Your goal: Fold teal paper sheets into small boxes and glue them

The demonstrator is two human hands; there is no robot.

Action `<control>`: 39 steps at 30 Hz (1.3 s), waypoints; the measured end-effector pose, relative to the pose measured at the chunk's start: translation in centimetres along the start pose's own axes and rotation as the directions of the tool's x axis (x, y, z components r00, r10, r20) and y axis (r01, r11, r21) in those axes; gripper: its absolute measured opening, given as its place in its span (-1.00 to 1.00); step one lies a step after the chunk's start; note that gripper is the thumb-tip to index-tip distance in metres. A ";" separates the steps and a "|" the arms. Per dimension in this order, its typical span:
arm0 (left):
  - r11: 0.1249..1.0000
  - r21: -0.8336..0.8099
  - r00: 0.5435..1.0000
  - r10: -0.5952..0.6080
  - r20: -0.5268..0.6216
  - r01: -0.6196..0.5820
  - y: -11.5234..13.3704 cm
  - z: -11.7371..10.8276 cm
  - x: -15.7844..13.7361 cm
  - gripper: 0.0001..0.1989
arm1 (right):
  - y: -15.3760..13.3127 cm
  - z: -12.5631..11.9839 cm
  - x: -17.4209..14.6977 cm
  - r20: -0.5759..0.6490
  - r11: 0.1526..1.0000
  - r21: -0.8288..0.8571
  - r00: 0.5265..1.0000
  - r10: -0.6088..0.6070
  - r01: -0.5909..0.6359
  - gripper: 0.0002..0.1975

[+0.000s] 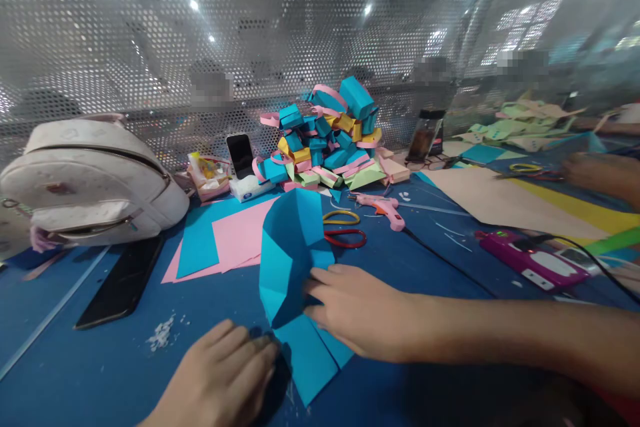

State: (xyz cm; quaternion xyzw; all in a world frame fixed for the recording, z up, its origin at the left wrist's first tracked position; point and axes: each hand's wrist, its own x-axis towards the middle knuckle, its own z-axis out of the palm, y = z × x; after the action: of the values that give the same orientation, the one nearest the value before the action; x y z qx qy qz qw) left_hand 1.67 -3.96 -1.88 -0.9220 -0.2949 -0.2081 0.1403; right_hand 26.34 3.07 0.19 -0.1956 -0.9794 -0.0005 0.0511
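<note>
A creased sheet of blue paper (295, 247) stands partly upright on the table, its near flaps lying flat. My right hand (357, 307) reaches in from the right with its fingers closed on the paper's fold; the fingertips are partly hidden inside it. Just left of the near flaps, my left hand (225, 370) is low over the table, fingers curled together. Its fingertips are slightly blurred, and whether anything is in them cannot be seen. Behind the paper lie scissors (350, 237) with a red and a yellow handle loop.
A pink glue gun (383, 209) trails a black cord. Folded paper pieces (330, 140) are piled behind. At left are a white backpack (95, 180), a black phone (123, 283) and flat pink sheets (243, 233). Rightward sit a purple power strip (533, 260) and another person's hand (597, 173).
</note>
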 end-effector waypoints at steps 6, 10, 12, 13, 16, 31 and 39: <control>0.965 -0.122 0.972 -0.226 0.064 0.232 -2.3 0.1 -0.7 -0.86 | -0.6 0.2 1.0 -0.042 0.996 -0.082 0.998 -0.040 0.037 -0.88; 0.975 -0.051 0.971 -0.208 0.122 0.215 -2.8 1.0 -1.0 -0.90 | -1.0 0.7 1.9 -0.043 1.000 -0.008 0.999 -0.027 0.027 -0.85; 0.981 -0.010 0.975 -0.193 0.111 0.195 -2.8 1.4 -0.9 -0.85 | -1.1 0.7 2.4 -0.050 0.999 0.051 0.999 0.002 0.001 -0.82; 0.984 0.012 0.979 -0.180 0.097 0.180 -2.8 1.5 -0.7 -0.82 | -1.2 0.7 2.6 -0.052 0.997 0.079 0.998 0.018 -0.014 -0.81; 0.989 0.069 0.990 -0.133 0.051 0.129 -2.8 1.8 0.2 -0.78 | -1.1 0.5 3.4 -0.041 0.987 0.145 0.996 0.080 -0.073 -0.78; 0.950 -0.114 0.944 -0.304 -0.127 0.291 -2.4 1.2 3.0 -0.57 | 1.0 -0.3 3.7 -0.092 0.684 0.713 0.947 0.309 -0.154 -0.79; 0.901 -0.215 0.900 -0.410 -0.145 0.376 -1.5 0.8 1.6 -0.54 | 0.9 0.0 3.3 -0.106 0.444 0.895 0.949 0.298 -0.039 -0.68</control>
State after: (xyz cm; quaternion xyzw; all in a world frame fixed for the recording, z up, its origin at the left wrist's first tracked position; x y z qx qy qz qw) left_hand 2.20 -1.67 -1.61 -0.8284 -0.4407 -0.3436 0.0373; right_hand 23.67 5.16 0.51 -0.2362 -0.7974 0.4871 0.2665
